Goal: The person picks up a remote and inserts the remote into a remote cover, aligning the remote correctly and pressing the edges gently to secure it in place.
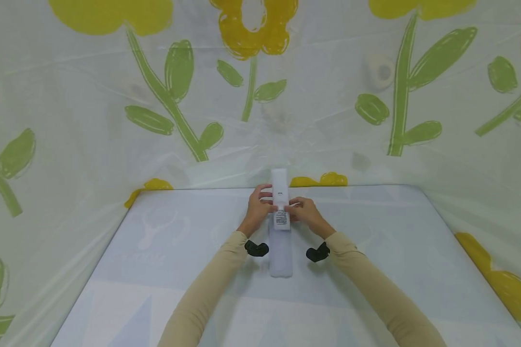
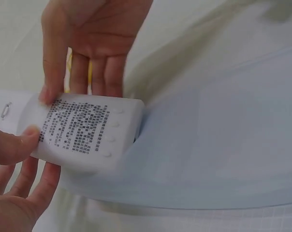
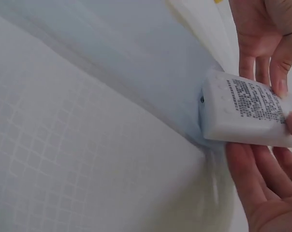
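Both hands hold a white remote control [image 1: 280, 193], its back with a block of black print facing up. My left hand [image 1: 258, 208] grips its left side, thumb on the back and fingers along the edge. My right hand [image 1: 307, 214] grips the opposite side the same way, its thumb [image 2: 47, 94] near the printed block. The remote's near end overlaps a long, translucent bluish plastic sleeve [image 1: 280, 258], which stretches towards me. In the right wrist view, the sleeve [image 3: 151, 63] bunches close around that end.
A pale, faintly patterned table [image 1: 191, 260] lies beneath. Behind its far edge hangs a whitish sheet [image 1: 321, 106] printed with yellow flowers and green leaves. Black wrist mounts [image 1: 256, 248] hang under both beige sleeves.
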### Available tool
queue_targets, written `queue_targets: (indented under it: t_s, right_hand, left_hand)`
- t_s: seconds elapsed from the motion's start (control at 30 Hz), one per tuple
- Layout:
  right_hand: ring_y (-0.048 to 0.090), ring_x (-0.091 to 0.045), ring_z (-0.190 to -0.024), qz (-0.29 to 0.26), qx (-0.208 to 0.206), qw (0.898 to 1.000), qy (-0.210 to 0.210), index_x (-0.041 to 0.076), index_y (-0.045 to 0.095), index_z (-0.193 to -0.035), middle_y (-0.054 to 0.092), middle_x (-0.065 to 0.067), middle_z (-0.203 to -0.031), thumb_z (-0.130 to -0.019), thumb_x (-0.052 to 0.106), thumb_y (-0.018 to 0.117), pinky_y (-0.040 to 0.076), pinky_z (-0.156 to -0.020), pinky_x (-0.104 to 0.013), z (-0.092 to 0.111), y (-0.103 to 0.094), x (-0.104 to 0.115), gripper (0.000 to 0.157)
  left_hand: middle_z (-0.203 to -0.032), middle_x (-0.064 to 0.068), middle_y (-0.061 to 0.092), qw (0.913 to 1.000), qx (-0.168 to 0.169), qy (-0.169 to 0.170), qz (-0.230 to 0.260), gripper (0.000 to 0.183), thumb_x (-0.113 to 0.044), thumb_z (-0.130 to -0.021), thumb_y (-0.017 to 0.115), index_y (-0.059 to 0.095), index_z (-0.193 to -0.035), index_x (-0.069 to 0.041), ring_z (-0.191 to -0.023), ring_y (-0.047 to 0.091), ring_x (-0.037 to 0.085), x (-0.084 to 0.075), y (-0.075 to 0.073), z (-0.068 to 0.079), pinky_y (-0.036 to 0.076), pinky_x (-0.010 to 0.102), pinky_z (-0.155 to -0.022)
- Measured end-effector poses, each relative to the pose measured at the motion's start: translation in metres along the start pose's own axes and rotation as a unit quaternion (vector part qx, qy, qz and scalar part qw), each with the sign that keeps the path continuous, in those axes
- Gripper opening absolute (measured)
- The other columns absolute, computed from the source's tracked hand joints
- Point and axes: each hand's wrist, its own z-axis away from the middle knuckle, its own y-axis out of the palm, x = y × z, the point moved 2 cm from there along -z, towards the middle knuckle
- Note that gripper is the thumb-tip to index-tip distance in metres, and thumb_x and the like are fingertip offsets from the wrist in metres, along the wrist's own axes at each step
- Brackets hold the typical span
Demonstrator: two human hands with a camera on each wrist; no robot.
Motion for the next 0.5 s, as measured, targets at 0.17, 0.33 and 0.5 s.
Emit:
queue_targets:
  t_s: [0.17,0.33,0.5]
  right_hand:
    - [0.059,-0.019,-0.074,0.05,0.045,0.997,0.035,0.001,0.057,-0.105,0.062,-0.01,-0.091,-0.08,0.028,0.063,0.052,-0.064,-0.031,-0.005,0.002,-0.014,0.036]
    - [0.055,-0.018,-0.07,0.113,0.07,0.991,-0.007,0.005,0.06,-0.101,0.063,-0.006,-0.086,-0.082,0.027,0.061,0.05,-0.057,-0.029,-0.005,0.002,-0.021,0.029]
    - [0.056,-0.016,-0.073,0.144,0.086,0.985,-0.049,0.008,0.06,-0.102,0.064,-0.005,-0.092,-0.077,0.019,0.067,0.05,-0.055,-0.029,0.0,-0.001,-0.024,0.028]
  left_hand:
    - [-0.108,0.018,0.05,0.9999,0.0,0.01,-0.01,0.065,0.016,-0.067,0.058,0.043,-0.123,-0.013,-0.09,0.057,0.032,-0.002,-0.001,0.002,0.051,0.03,-0.065]
    - [-0.108,0.017,0.051,0.9993,0.0,0.017,-0.033,0.064,0.014,-0.069,0.06,0.042,-0.123,-0.015,-0.089,0.057,0.029,-0.003,-0.002,0.004,0.051,0.031,-0.066]
    - [-0.105,0.015,0.052,0.9982,-0.007,0.021,-0.055,0.065,0.014,-0.069,0.06,0.041,-0.125,-0.015,-0.086,0.058,0.025,-0.005,-0.004,0.003,0.052,0.032,-0.066]
